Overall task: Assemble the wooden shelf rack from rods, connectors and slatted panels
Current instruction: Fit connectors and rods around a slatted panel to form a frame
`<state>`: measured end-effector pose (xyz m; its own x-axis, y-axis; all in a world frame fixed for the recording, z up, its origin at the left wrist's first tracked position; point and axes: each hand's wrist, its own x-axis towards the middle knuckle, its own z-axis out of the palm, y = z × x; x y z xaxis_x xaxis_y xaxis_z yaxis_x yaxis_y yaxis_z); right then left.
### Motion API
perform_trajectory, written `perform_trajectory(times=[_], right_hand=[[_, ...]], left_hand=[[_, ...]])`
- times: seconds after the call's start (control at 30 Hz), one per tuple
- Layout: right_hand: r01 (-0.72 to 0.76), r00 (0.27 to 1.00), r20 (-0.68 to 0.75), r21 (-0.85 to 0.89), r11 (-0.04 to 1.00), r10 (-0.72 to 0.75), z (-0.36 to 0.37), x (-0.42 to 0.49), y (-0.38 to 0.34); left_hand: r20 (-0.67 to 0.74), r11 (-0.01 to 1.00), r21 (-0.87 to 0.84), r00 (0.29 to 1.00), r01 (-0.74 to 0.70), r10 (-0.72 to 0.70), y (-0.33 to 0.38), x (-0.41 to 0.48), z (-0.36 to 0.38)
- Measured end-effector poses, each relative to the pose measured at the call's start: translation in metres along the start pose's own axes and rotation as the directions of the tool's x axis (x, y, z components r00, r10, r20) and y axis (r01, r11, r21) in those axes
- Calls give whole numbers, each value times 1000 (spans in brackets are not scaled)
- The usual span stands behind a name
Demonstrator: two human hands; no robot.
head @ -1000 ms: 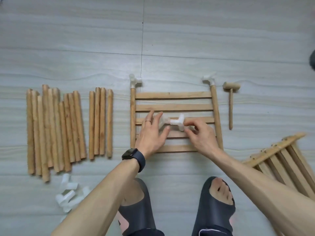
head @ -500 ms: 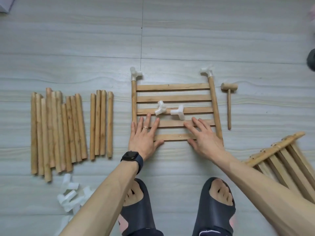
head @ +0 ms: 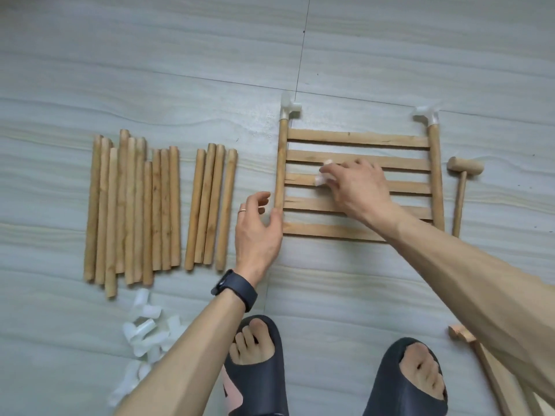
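Note:
A slatted panel lies flat on the floor between two side rods, the left rod and the right rod. Each rod carries a white corner connector at its far end. My right hand reaches over the middle slats, its fingers curled on a loose white connector; a second one is hidden under the hand. My left hand sits at the near end of the left rod. Its thumb touches the rod, and its loosely curled fingers hold nothing.
Several long rods and several shorter ones lie in rows on the left. A heap of white connectors is at lower left. A wooden mallet lies right of the panel. Another panel's corner shows at lower right, beside my slippered feet.
Both hands left the near slats. The right hand moved forward onto the loose connectors, and the left slid to the left rod's near end. The view shifted left.

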<state>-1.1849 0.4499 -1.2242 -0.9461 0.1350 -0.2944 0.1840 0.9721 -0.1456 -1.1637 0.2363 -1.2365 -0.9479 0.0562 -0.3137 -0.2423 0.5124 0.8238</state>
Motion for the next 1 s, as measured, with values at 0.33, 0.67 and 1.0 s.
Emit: perform_trajectory(times=[0.33,0.67,1.0], right_hand=[[-452,870,489,736,-504,-65,20,-86,-62],[-494,846,532,768,-408,-23,53,-121,-74],[-361,923,365,931,-50,120,67,-134,-85]], left_hand=[[397,910,-368,917,192,-32,9,-12,-30],[442,940,-277,895,198,-58,-27,-23,-35],[534,931,-97,807,353,-251,-49,-22,-40]])
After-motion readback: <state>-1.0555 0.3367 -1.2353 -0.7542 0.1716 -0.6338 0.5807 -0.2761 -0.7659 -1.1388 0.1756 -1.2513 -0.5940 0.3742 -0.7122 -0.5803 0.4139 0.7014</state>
